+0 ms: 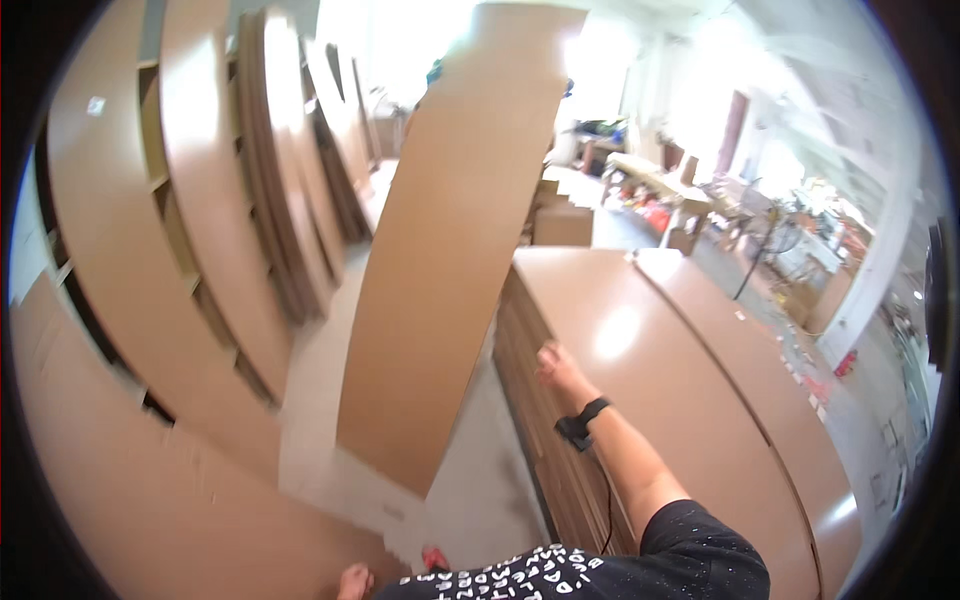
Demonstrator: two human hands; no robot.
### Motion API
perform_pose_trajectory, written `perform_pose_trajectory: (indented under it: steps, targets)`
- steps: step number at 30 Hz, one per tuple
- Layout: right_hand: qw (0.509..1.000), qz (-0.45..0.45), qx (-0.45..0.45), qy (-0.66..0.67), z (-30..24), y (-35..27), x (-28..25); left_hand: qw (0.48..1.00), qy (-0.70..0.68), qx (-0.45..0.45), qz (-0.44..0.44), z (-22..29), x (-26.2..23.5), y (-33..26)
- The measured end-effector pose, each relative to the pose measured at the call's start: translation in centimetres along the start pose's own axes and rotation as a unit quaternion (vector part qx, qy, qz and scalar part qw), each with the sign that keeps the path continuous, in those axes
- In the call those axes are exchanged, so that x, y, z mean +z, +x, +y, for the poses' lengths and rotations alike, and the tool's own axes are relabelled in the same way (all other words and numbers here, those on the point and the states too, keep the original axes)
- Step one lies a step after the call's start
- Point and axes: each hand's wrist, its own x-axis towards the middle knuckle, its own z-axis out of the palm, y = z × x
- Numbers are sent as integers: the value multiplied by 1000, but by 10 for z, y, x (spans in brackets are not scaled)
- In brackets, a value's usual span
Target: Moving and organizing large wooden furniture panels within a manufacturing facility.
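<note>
My right hand (562, 368) hangs over the left edge of a stack of long brown panels (680, 400), its fingers curled in and nothing visible in them. A black band with a small box (582, 425) and a thin cable is on that wrist. At the lower edge my left hand (355, 582) shows only in part, fingers bent, beside the edge of a large brown sheet (200, 500); what it grips, if anything, is hidden. Ahead of me a tall brown panel (450, 230) stands upright, leaning slightly right. Small blue-green patches show at its upper edges, too blurred to name.
Several long panels (205, 150) lean in a row along the left. A second row of panels (740, 390) adjoins the stack on the right. Beyond stand cardboard boxes (562, 225), a cluttered bench (650, 180) and a fan on a stand (765, 245). Pale floor (480, 480) separates panel and stack.
</note>
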Motion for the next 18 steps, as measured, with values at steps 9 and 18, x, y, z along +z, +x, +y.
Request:
perform_pose_trajectory:
  steps: [9,18]
  targets:
    - [988,55,53,-131,-2,29,4,997,74,36,-8,63,14,138]
    - [978,126,100,-132,69,131,-16,994,-104,10,44,240,-5,196]
